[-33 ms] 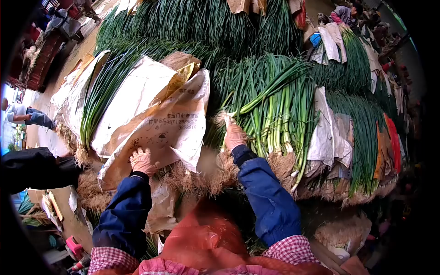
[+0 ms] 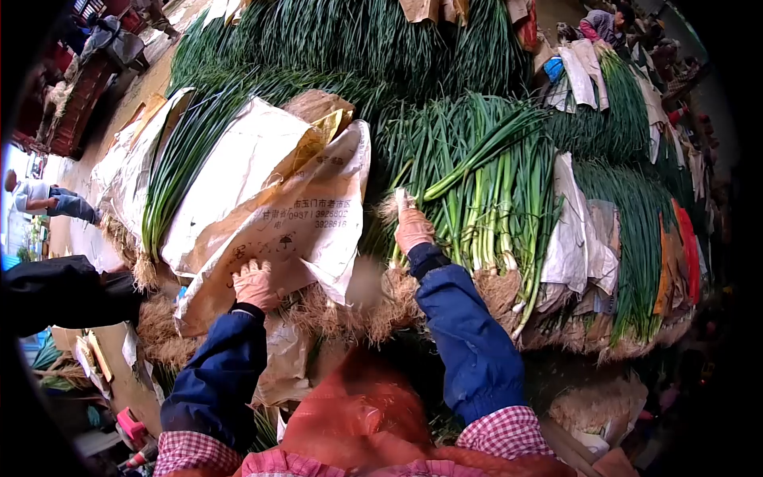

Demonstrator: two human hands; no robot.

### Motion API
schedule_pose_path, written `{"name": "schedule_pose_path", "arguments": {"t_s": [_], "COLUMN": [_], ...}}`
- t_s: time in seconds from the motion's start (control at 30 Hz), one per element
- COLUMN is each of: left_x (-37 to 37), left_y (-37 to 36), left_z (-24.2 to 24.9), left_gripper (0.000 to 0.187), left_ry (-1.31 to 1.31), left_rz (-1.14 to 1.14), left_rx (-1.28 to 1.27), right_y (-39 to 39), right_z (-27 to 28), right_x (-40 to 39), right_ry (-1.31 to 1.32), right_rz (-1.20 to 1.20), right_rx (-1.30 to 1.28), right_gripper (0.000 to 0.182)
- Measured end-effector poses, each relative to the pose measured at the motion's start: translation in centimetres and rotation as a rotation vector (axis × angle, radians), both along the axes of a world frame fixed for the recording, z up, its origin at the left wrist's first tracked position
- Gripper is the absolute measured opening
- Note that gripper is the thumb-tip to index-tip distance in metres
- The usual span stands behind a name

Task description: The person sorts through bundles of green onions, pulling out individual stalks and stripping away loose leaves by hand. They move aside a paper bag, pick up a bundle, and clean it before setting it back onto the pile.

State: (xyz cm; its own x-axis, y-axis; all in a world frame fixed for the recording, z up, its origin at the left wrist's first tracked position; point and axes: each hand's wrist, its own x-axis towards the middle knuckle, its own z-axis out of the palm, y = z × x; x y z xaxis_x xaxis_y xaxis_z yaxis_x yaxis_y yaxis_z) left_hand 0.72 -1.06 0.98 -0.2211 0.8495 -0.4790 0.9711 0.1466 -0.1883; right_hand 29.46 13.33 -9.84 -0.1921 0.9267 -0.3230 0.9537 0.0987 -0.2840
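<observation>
My left hand [image 2: 254, 285], in a pinkish glove, lies on the lower edge of a printed brown-and-white paper wrapping [image 2: 294, 215], its fingers curled into the paper. The paper covers a bundle of green onions [image 2: 187, 159]. My right hand [image 2: 413, 230], also gloved, is closed around the white root end of a green onion stalk [image 2: 401, 199], which sticks out of an unwrapped bundle of green onions [image 2: 485, 191]. Both sleeves are dark blue with checked cuffs.
Stacked bundles of green onions [image 2: 350, 40] fill the view, roots toward me, some wrapped in paper or white sacking [image 2: 568, 230]. A dark sleeve of another person [image 2: 63, 290] reaches in at the left. A person [image 2: 48, 199] crouches far left, and another [image 2: 600, 24] is at the top right.
The view has shifted slightly, so everything sits a little further right. Both hands keep their places on the paper and the stalk.
</observation>
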Motion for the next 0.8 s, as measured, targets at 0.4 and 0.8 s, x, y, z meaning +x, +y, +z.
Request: {"name": "schedule_pose_path", "arguments": {"t_s": [0.4,0.8], "left_x": [4.0,-0.6], "left_y": [6.0,11.3], "left_z": [-11.5,4.2], "left_gripper": [0.064,0.021], "left_ry": [-0.493,-1.05], "left_rz": [-0.174,0.324], "left_rx": [0.093,0.554], "right_y": [-6.6,-13.4], "right_z": [5.0,2.7], "right_x": [6.4,8.8], "right_ry": [0.081,0.341], "right_rz": [0.403,-0.036], "right_rx": [0.125,0.118], "right_gripper": [0.026,0.025]}}
